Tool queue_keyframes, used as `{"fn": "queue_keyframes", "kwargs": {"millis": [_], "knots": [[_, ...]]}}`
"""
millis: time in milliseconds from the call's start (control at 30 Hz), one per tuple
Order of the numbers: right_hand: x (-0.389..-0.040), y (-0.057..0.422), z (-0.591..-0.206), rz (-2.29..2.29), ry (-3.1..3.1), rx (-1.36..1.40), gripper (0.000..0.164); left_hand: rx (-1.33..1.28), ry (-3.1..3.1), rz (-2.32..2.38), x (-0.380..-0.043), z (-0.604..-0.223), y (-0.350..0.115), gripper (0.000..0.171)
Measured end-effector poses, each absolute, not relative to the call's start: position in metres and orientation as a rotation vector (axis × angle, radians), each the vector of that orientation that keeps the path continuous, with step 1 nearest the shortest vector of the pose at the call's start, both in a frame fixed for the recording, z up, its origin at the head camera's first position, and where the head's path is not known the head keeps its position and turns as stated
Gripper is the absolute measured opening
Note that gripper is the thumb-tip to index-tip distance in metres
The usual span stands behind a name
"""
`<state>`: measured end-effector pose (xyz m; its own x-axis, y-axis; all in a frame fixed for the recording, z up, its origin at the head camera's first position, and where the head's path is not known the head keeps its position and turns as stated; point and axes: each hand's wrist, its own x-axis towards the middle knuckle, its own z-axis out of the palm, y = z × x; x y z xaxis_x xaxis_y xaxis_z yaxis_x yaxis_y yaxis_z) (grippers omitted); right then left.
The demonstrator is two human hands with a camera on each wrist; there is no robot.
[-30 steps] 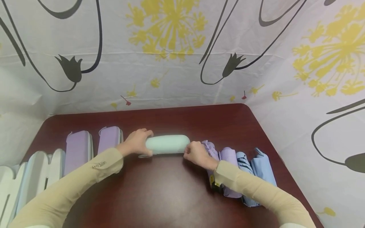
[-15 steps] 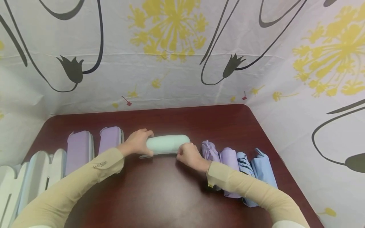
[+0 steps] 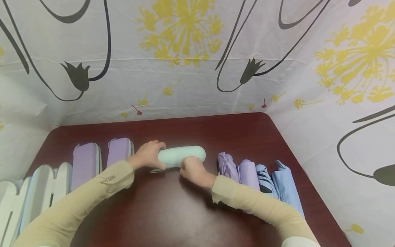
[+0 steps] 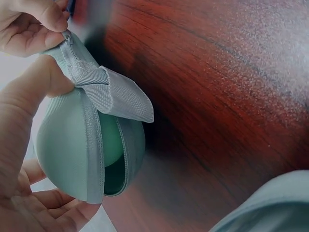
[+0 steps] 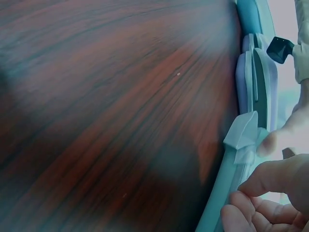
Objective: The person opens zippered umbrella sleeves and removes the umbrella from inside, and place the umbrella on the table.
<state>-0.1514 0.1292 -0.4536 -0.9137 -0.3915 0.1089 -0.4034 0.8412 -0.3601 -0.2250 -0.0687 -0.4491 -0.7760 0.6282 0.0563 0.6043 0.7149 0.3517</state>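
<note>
A mint-green zip case (image 3: 177,156) lies lengthwise near the middle of the table. My left hand (image 3: 149,154) grips its left end, thumb on one side and fingers on the other. In the left wrist view, the zipper gapes at that end below a grey fabric strap (image 4: 116,94), and something green shows inside. My right hand (image 3: 195,171) is at the near long side of the case. In the right wrist view its thumb and index finger pinch at the zipper line; the zipper pull itself is mostly hidden by the fingertips.
Two purple zip cases (image 3: 84,164) lie to the left, with white and pale-blue cases (image 3: 43,185) nearer the left corner. Several folded umbrellas (image 3: 248,175), purple and blue, lie side by side at the right. A patterned cloth (image 3: 191,85) hangs behind the table.
My right hand has slid left along the near side of the green case, from its right end to about its middle. My left hand has stayed on the left end.
</note>
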Motion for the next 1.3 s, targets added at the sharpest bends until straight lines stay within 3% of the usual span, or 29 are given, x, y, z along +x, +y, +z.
{"fn": "queue_keyframes", "kwargs": {"millis": [433, 567, 733, 1000, 1300], "knots": [[-0.153, 0.104, -0.453, 0.608, -3.03, 0.686, 0.036, 1.046, 2.88, 0.564, -0.223, -0.453, -0.072, 0.062], [-0.158, 0.106, -0.453, 0.619, -3.045, 0.739, 0.026, 1.041, 2.884, 0.585, -0.222, -0.452, -0.073, 0.064], [-0.167, 0.121, -0.446, 0.631, -2.95, 0.898, 0.003, 1.01, 2.863, 0.621, -0.22, -0.455, -0.074, 0.067], [-0.191, 0.177, -0.429, 0.542, -3.026, 0.881, 0.054, 1.073, 2.791, 0.749, -0.218, -0.453, -0.082, 0.066], [-0.202, 0.211, -0.436, 0.767, -3.202, 0.943, 0.057, 1.161, 2.663, 0.839, -0.229, -0.449, -0.093, 0.06]]}}
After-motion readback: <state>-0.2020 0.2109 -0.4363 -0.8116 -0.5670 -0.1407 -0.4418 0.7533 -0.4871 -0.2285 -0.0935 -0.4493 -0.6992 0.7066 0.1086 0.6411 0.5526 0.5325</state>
